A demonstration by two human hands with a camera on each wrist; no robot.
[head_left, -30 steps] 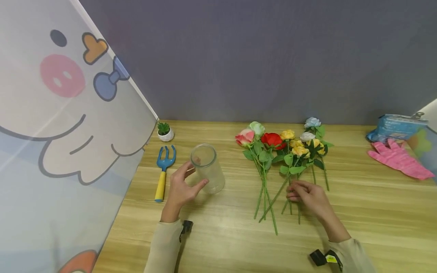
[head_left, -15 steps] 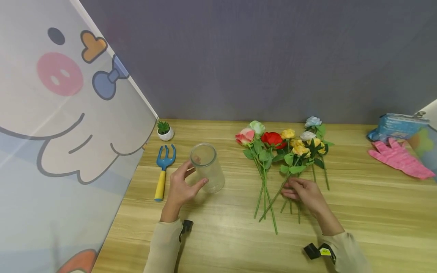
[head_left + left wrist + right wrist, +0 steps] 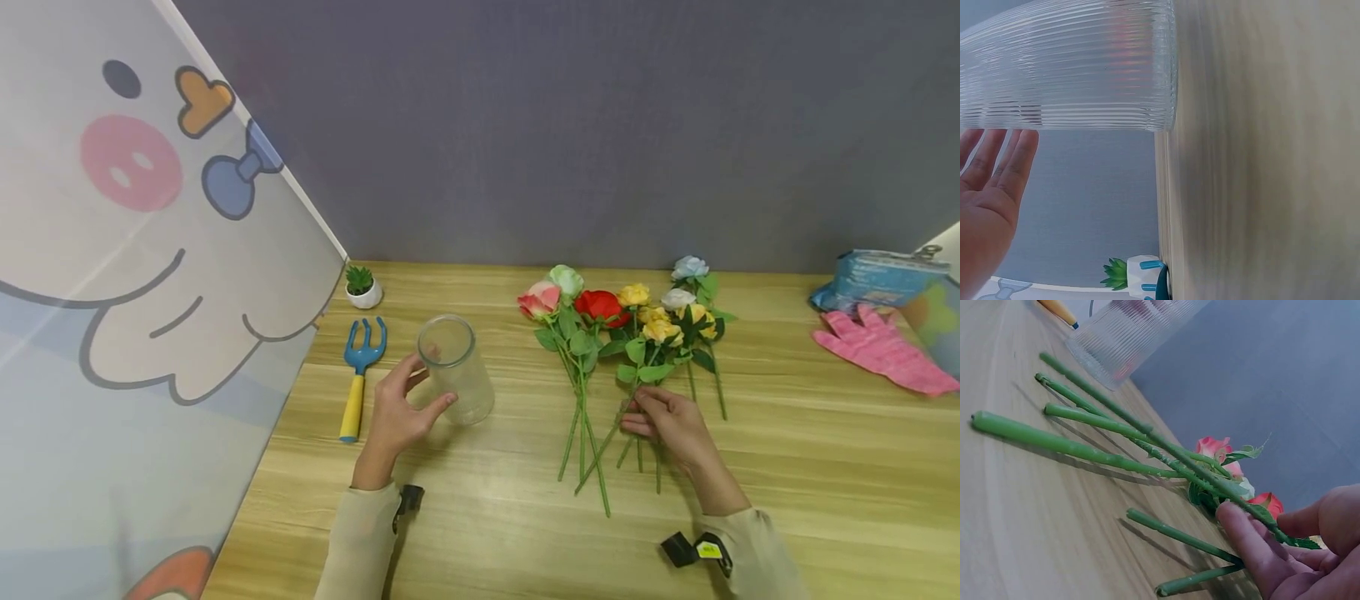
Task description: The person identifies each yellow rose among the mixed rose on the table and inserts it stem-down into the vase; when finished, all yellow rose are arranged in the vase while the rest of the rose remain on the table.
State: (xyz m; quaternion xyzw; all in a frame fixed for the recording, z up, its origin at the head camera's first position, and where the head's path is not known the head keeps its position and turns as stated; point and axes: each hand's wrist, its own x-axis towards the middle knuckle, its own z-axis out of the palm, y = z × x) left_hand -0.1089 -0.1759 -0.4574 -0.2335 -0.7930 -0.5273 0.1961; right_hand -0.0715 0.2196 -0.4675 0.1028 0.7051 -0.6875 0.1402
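A clear ribbed glass vase (image 3: 459,375) stands upright on the table. My left hand (image 3: 401,417) holds it from the left, thumb on the near side and fingers on the far side; in the left wrist view the fingers (image 3: 1013,165) reach its wall. My right hand (image 3: 667,425) pinches the green stem of a yellow artificial rose (image 3: 662,332) between thumb and fingers, seen in the right wrist view with the stem (image 3: 1160,437) raised over other stems. Close by lie a red flower (image 3: 600,307), a pink one (image 3: 539,301), a pale green one (image 3: 566,281) and more yellow blooms.
A white flower (image 3: 678,300) and a light blue one (image 3: 690,267) lie behind the yellow ones. At the left are a toy garden fork (image 3: 353,400) and a small potted succulent (image 3: 364,292). A pink glove (image 3: 885,350) and a clipped blue bag (image 3: 873,279) lie far right.
My right hand has moved slightly left and closed on the yellow rose's stem, whose lower end has shifted a little right. The left hand and vase have stayed put.
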